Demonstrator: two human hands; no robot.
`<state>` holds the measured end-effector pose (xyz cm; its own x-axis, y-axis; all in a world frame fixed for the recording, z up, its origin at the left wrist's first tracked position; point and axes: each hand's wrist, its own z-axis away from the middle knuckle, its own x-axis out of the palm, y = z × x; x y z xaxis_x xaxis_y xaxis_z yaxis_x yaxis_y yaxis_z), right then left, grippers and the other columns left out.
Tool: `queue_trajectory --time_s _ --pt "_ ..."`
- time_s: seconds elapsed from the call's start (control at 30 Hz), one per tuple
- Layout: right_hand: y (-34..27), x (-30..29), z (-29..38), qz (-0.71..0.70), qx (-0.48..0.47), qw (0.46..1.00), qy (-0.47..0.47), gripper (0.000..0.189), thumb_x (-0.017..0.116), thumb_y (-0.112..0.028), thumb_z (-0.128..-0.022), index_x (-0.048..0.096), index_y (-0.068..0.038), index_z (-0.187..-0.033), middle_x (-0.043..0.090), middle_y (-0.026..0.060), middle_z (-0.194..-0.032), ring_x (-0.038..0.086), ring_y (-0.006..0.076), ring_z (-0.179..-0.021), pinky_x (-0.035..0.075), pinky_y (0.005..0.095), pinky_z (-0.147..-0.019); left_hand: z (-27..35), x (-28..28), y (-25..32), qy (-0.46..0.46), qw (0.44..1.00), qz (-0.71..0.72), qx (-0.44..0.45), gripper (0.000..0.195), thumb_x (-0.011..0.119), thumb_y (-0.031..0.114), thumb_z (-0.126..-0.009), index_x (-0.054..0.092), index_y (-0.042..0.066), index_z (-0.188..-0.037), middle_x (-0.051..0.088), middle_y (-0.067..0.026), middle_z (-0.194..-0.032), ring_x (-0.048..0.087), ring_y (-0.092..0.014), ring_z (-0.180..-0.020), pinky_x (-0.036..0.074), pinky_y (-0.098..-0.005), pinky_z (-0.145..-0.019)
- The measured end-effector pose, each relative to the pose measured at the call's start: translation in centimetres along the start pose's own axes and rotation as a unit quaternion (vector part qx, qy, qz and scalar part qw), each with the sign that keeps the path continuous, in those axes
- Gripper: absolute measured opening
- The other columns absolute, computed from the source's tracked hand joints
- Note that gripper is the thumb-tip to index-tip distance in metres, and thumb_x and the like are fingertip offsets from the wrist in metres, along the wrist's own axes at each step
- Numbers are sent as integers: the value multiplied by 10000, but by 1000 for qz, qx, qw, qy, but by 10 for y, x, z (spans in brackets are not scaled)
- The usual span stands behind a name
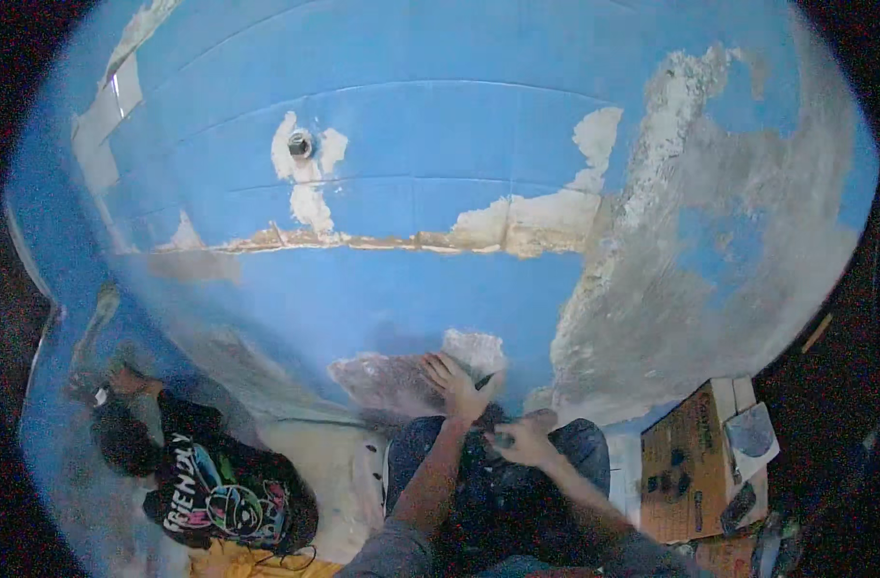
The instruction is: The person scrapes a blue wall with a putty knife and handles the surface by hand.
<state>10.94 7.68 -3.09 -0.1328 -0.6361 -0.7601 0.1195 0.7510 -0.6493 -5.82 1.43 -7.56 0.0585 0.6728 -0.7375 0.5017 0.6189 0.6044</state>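
Before me is a blue-painted wall (pixel 411 303) with a bare, pinkish-grey patch (pixel 389 379) low down. A paler grey patch (pixel 476 350) joins it at the upper right. My left hand (pixel 460 390) rests on these patches, fingers spread and thumb held away. Beside the thumb is a small dark shape, too blurred to tell whether it is a tool or shadow. Lower and to the right, over my lap, my right hand (pixel 525 442) is closed around a hand tool (pixel 505 437). Its kind is unclear and its working end is hidden or blurred.
A pipe end (pixel 300 144) sticks out of the wall above left. A horizontal broken strip (pixel 411 242) crosses the wall. Rough grey plaster (pixel 642 311) shows at right. Close by stand a cardboard box (pixel 682 462) on the right and a crouching person (pixel 230 484) on the left.
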Motion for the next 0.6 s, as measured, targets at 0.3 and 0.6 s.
queue_trajectory --time_s 0.3,0.6 --pt "69 50 -14 -261 35 963 63 304 707 -305 -816 691 -16 -912 686 166 -798 662 323 -744 504 407 -699 -68 -107 35 263 955 61 124 936 593 447 -873 68 -54 -1465 28 -318 -1508 26 -431 -1417 37 -577 -1113" --pt "5 33 -4 -159 115 979 -58 563 693 -480 -779 641 -5 -1076 637 227 -1053 604 361 -1008 475 419 -887 -157 -234 64 316 861 -132 376 827 582 423 -837 233 4 -1460 106 -257 -1531 72 -408 -1425 26 -570 -1125"
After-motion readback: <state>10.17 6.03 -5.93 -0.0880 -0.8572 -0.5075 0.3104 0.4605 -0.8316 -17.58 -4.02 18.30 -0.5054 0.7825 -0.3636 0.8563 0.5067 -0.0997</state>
